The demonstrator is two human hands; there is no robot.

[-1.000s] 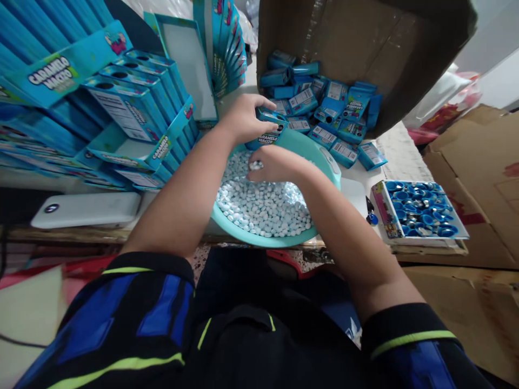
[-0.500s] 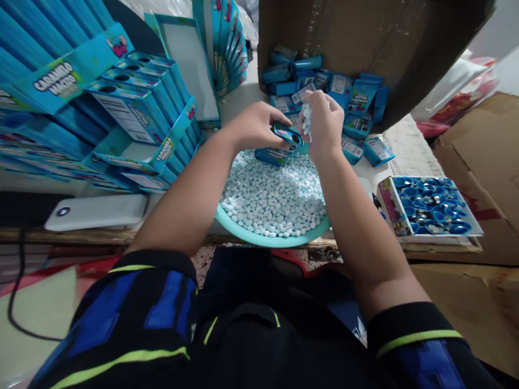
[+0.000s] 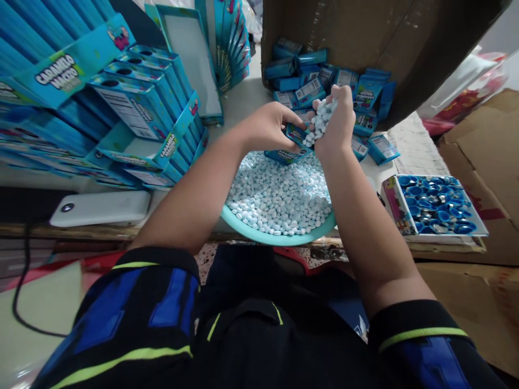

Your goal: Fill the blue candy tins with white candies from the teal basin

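Note:
My left hand [image 3: 273,127] grips a small blue candy box [image 3: 287,155] by its upper end, tilted over the heap of candies. Cupped in my right hand [image 3: 339,121] is a handful of pale blue and white candies [image 3: 323,119], held against the box's top end. The hand partly hides that end, so I cannot tell whether candies are dropping in. Below both hands, a turquoise basin [image 3: 279,237] holds a broad heap of the same small candies [image 3: 279,197].
Blue display cartons [image 3: 133,108] of boxes are stacked at left, beside a white power bank [image 3: 101,208]. Filled-looking blue boxes [image 3: 310,92] lie in a tipped cardboard carton [image 3: 365,32] behind. A tray [image 3: 480,229] of blue caps [image 3: 440,202] stands at right.
My right hand has turned, showing more of the candies in its palm against the box's top. The whole view has shifted slightly; my left hand keeps its hold on the box.

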